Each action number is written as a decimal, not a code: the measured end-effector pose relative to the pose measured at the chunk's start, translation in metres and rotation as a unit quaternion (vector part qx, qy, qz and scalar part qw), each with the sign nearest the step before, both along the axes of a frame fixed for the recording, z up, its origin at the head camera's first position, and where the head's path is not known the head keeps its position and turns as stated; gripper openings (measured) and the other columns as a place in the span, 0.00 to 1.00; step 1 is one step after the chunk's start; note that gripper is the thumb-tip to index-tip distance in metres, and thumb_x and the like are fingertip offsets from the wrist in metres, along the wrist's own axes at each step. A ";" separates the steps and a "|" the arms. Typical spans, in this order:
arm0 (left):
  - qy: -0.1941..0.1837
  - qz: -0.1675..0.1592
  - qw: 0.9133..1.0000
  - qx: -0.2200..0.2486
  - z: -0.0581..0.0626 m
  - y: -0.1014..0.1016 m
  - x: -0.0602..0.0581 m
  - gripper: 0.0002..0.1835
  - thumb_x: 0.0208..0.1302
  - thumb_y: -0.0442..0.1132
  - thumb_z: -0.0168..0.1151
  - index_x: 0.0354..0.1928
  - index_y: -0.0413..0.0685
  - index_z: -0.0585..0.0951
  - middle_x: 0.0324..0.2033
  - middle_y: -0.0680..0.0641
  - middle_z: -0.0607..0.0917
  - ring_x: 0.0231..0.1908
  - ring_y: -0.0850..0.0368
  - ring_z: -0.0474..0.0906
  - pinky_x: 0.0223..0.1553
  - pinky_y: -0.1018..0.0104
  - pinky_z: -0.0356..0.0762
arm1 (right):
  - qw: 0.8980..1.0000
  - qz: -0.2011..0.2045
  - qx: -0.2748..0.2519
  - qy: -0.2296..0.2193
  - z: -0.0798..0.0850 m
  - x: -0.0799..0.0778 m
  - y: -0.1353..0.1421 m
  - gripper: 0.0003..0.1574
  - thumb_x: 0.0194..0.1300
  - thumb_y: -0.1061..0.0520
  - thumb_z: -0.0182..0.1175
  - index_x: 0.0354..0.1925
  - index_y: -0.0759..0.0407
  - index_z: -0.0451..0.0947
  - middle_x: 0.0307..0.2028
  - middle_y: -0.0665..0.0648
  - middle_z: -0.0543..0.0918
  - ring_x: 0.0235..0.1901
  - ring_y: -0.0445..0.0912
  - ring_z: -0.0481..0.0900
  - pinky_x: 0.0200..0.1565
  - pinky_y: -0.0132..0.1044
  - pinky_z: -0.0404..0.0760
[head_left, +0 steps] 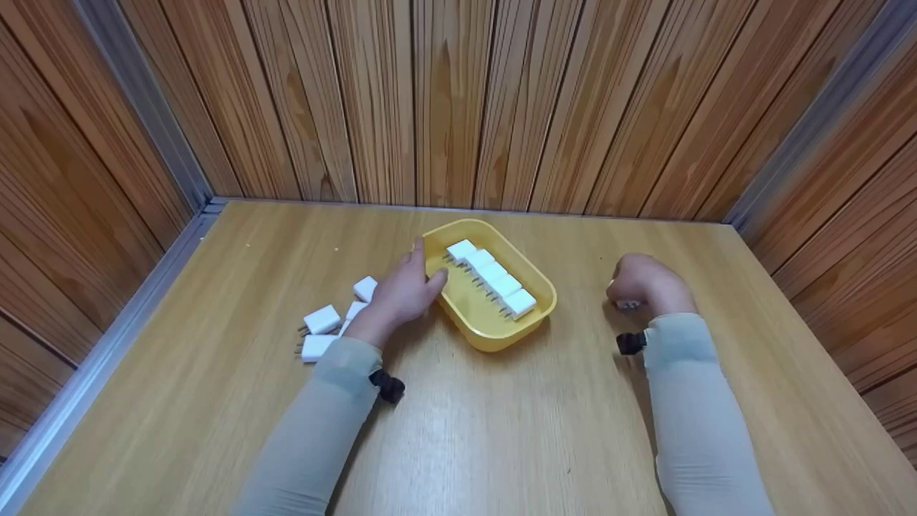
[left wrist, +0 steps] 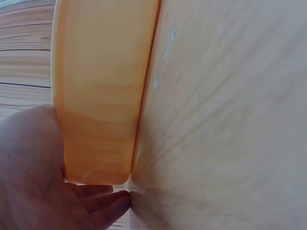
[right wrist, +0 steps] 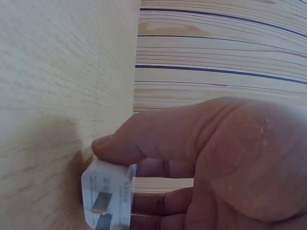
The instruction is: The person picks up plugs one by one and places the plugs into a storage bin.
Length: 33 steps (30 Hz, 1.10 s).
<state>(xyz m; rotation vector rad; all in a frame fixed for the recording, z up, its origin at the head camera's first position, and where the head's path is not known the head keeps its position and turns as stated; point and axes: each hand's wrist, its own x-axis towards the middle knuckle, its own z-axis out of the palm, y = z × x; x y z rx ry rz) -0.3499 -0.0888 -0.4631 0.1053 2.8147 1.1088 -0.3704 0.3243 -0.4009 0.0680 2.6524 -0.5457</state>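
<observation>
My left hand (head_left: 402,292) grips the left side of a yellow plastic tray (head_left: 489,342), thumb over its rim and fingers outside at the far-left corner. In the left wrist view, the fingers (left wrist: 109,211) reach past the end of the tray wall (left wrist: 103,120). Inside lies a slanted row of several white plug adapters (head_left: 491,273), prongs facing left. Off to the right, my right hand (head_left: 650,283) pinches another white plug adapter (right wrist: 106,191) between thumb and fingers, low by the tabletop. Its two flat metal prongs point toward the wrist camera.
Several loose white plug adapters (head_left: 322,319) lie left of the tray, partly hidden behind the left hand and wrist. The wooden table (head_left: 487,444) is bordered by wood-plank walls (head_left: 451,107) at the back and sides, with metal rails (head_left: 136,344) along the corners.
</observation>
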 end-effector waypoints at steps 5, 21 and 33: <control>-0.007 0.003 1.000 0.006 0.001 0.000 0.001 0.51 0.83 0.65 0.51 0.92 0.50 0.40 0.88 0.38 0.56 0.78 0.42 0.65 0.81 0.40 0.59 | 1.000 0.018 0.006 0.021 -0.001 -0.002 -0.002 0.22 0.75 0.56 0.63 0.59 0.70 0.83 0.49 0.67 0.85 0.45 0.60 0.80 0.45 0.51 0.80; 0.004 -0.004 1.000 -0.002 0.001 0.000 0.001 0.51 0.82 0.65 0.50 0.92 0.48 0.41 0.86 0.36 0.60 0.76 0.42 0.68 0.80 0.40 0.63 | 0.998 0.024 0.001 0.056 -0.004 -0.002 -0.009 0.29 0.76 0.54 0.62 0.66 0.71 0.79 0.53 0.68 0.84 0.50 0.62 0.79 0.55 0.58 0.81; 0.002 -0.001 1.000 0.005 0.001 -0.001 0.001 0.51 0.83 0.64 0.52 0.92 0.50 0.42 0.86 0.37 0.60 0.74 0.42 0.69 0.80 0.39 0.63 | 0.998 0.018 -0.013 0.065 -0.002 0.000 -0.022 0.30 0.77 0.51 0.64 0.68 0.67 0.78 0.59 0.70 0.84 0.57 0.65 0.80 0.65 0.68 0.78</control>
